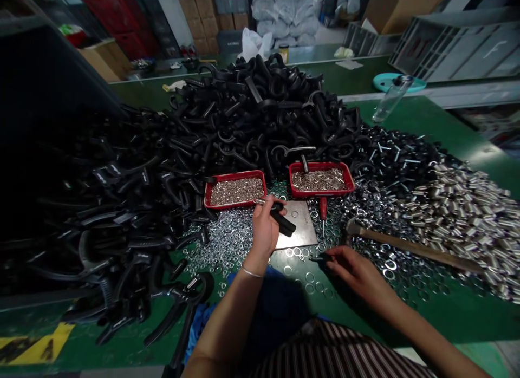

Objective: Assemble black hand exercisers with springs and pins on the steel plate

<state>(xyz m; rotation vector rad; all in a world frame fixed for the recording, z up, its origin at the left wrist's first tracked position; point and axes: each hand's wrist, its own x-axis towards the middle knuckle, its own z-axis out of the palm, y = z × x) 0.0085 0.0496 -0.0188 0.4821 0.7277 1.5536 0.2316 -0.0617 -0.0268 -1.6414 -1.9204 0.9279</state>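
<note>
Gripping a handle (286, 225) over the plate (305, 229), the left hand's (265, 229) fingers close round it; the right hand's (351, 265) pinch a dark part (320, 257); it looks part-assembled, the heap (260, 110) unworked.

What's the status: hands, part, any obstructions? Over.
Left hand gripping black handle part over metal plate. Right hand at small dark piece, grip unclear. Hammer lying just beyond right hand.

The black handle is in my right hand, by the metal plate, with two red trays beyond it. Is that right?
Not quite: the head view shows the black handle in your left hand, not your right. It is by the metal plate, with two red trays beyond it.
</note>
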